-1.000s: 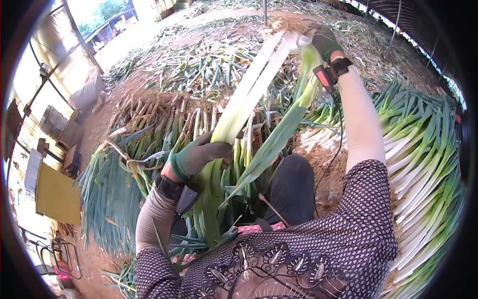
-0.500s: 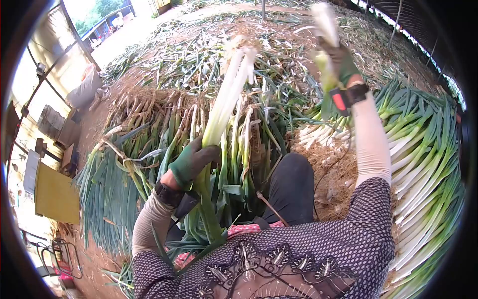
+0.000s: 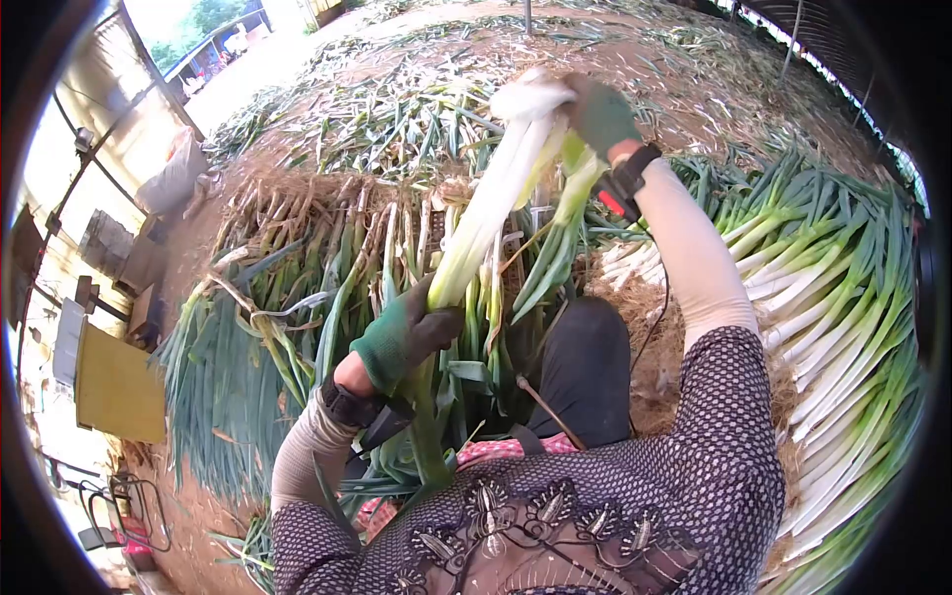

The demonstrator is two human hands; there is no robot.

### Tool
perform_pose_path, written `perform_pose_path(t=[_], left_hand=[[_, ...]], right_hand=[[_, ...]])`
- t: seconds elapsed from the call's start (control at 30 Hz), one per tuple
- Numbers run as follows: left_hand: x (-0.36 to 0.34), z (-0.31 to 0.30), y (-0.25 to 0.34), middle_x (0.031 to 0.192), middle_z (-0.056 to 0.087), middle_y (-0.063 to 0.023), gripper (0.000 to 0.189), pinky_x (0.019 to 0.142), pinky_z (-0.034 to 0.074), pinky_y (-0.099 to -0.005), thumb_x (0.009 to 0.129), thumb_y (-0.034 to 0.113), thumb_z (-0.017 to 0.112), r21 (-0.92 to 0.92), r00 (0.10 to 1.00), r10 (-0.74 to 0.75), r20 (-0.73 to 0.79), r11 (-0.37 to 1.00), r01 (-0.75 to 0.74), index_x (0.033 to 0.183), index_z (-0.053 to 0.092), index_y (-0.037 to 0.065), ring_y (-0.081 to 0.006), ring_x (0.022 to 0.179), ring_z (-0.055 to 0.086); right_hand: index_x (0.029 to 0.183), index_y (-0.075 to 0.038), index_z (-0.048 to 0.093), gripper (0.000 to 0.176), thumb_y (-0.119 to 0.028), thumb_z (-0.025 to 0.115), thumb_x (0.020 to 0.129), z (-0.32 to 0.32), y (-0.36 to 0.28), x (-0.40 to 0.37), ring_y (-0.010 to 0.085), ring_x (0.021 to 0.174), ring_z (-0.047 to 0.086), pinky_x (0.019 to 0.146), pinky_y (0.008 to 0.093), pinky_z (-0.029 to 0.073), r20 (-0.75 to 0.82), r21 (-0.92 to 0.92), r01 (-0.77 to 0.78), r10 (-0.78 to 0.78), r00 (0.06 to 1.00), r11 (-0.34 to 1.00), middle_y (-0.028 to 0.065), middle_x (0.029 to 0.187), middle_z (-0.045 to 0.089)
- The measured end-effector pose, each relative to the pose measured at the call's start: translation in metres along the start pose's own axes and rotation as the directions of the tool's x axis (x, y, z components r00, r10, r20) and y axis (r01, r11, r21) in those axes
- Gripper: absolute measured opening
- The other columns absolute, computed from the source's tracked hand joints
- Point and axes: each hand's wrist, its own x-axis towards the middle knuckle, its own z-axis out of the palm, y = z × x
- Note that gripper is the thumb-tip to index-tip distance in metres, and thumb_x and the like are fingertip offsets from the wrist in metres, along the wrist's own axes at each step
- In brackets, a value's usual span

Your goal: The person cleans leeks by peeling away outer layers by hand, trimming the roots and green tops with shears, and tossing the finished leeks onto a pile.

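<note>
Wrapped round the lower stems of a few leeks (image 3: 483, 223) is my left hand (image 3: 405, 335), in a green and dark glove. Their white ends point up and away from me, while the green leaves hang down over my lap. My right hand (image 3: 601, 116), gloved the same way, is closed on a leek leaf (image 3: 565, 223) at the top of these leeks. The leaf's white end is smeared by motion over their root ends, and its green part dangles below my fingers. Bands circle both wrists.
Untrimmed leeks (image 3: 233, 387) with brown roots lie heaped at front left. A long row of cleaned leeks (image 3: 833, 397) curves along my right side. Root scraps (image 3: 659, 387) lie by my knee (image 3: 585, 362). Loose leaves (image 3: 397, 129) litter the ground ahead. A yellow board (image 3: 121, 385) stands left.
My right hand has swung left and inward with the leek leaf, from out at the upper right to the top of the held leeks. My left hand has shifted slightly right.
</note>
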Motion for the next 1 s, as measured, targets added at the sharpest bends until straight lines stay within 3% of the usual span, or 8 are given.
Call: perform_pose_path(t=[0.17, 0.43, 0.53, 0.8, 0.87, 0.9, 0.93, 1.0], left_hand=[[0.0, -0.011, -0.02, 0.079, 0.058, -0.0011, 0.029, 0.062, 0.046, -0.0267, 0.091, 0.018, 0.055, 0.178, 0.997, 0.024, -0.071, 0.984, -0.011, 0.116, 0.055, 0.002, -0.0097, 0.07, 0.055], [0.011, -0.001, -0.038, 0.074, 0.057, -0.0042, 0.034, 0.059, 0.046, -0.03, 0.089, 0.015, 0.057, 0.453, 0.984, 0.103, -0.147, 0.891, -0.025, 0.121, 0.052, 0.003, -0.0111, 0.064, 0.053], [0.004, -0.006, -0.036, 0.076, 0.058, -0.0034, 0.034, 0.06, 0.046, -0.0294, 0.091, 0.016, 0.057, 0.34, 0.993, 0.047, -0.108, 0.94, -0.007, 0.122, 0.052, 0.003, -0.011, 0.065, 0.053], [-0.029, -0.059, -0.021, 0.084, 0.065, -0.0073, 0.03, 0.065, 0.052, -0.0307, 0.088, 0.009, 0.063, -0.13, 0.956, 0.007, -0.294, 0.99, -0.047, 0.117, 0.057, 0.0, -0.0157, 0.071, 0.062], [-0.026, -0.103, -0.014, 0.083, 0.065, -0.0047, 0.02, 0.067, 0.051, -0.0281, 0.09, 0.015, 0.063, -0.026, 0.927, 0.213, -0.307, 0.972, -0.232, 0.105, 0.062, 0.002, -0.0132, 0.074, 0.062], [-0.025, -0.121, -0.003, 0.08, 0.065, -0.0055, 0.02, 0.067, 0.051, -0.028, 0.091, 0.022, 0.06, 0.476, 0.772, 0.553, -0.314, 0.795, -0.376, 0.096, 0.065, 0.003, -0.0139, 0.073, 0.062], [-0.025, -0.138, 0.011, 0.077, 0.064, -0.0059, 0.026, 0.066, 0.05, -0.029, 0.094, 0.027, 0.055, 0.197, 0.816, 0.363, -0.45, 0.932, -0.306, 0.09, 0.066, 0.004, -0.0152, 0.073, 0.062], [-0.023, -0.186, 0.031, 0.081, 0.064, -0.0069, 0.033, 0.069, 0.05, -0.0298, 0.099, 0.026, 0.046, 0.552, 0.622, 0.636, -0.457, 0.751, -0.362, 0.097, 0.064, -0.001, -0.0166, 0.073, 0.061]], right_hand=[[0.114, -0.005, 0.066, 0.041, -0.035, 0.069, 0.087, -0.019, 0.041, 0.019, 0.0238, 0.092, 0.069, 0.083, 0.0366, 0.053, -0.172, 0.615, 0.062, 0.058, 0.983, 0.786, 0.0128, 0.1, 0.071], [0.123, -0.014, 0.064, 0.046, -0.043, 0.069, 0.087, -0.024, -0.057, -0.003, 0.0239, 0.102, 0.066, 0.093, 0.034, 0.049, 0.433, 0.145, 0.092, -0.147, 0.89, 0.985, 0.01, 0.108, 0.07], [0.115, -0.016, 0.067, 0.031, -0.033, 0.066, 0.089, 0.011, -0.034, 0.018, 0.0259, 0.099, 0.067, 0.089, 0.0363, 0.051, 0.131, -0.182, 0.166, -0.143, 0.981, 0.969, 0.0107, 0.107, 0.07], [0.121, 0.001, 0.063, 0.067, -0.054, 0.068, 0.082, -0.044, 0.129, 0.038, 0.026, 0.087, 0.065, 0.079, 0.0371, 0.051, -0.455, 0.474, -0.184, 0.418, 0.786, 0.861, 0.0166, 0.105, 0.069], [0.118, 0.006, 0.062, 0.077, -0.061, 0.068, 0.08, -0.035, 0.151, 0.006, 0.0221, 0.085, 0.063, 0.075, 0.0348, 0.051, -0.302, 0.617, -0.273, 0.542, 0.784, 0.738, 0.0142, 0.103, 0.068], [0.117, 0.008, 0.062, 0.082, -0.064, 0.067, 0.079, -0.03, 0.162, -0.011, 0.0202, 0.084, 0.062, 0.074, 0.0337, 0.051, -0.221, 0.674, -0.321, 0.597, 0.771, 0.665, 0.013, 0.103, 0.067], [0.114, 0.004, 0.063, 0.069, -0.057, 0.068, 0.082, -0.028, 0.162, -0.037, 0.0182, 0.077, 0.06, 0.068, 0.032, 0.05, -0.051, 0.65, -0.456, 0.633, 0.772, 0.608, 0.0101, 0.098, 0.066], [0.109, -0.002, 0.067, 0.05, -0.047, 0.067, 0.087, 0.011, 0.206, -0.082, 0.017, 0.066, 0.061, 0.058, 0.0321, 0.051, 0.334, 0.717, -0.625, 0.635, 0.696, 0.308, 0.0077, 0.086, 0.066]])
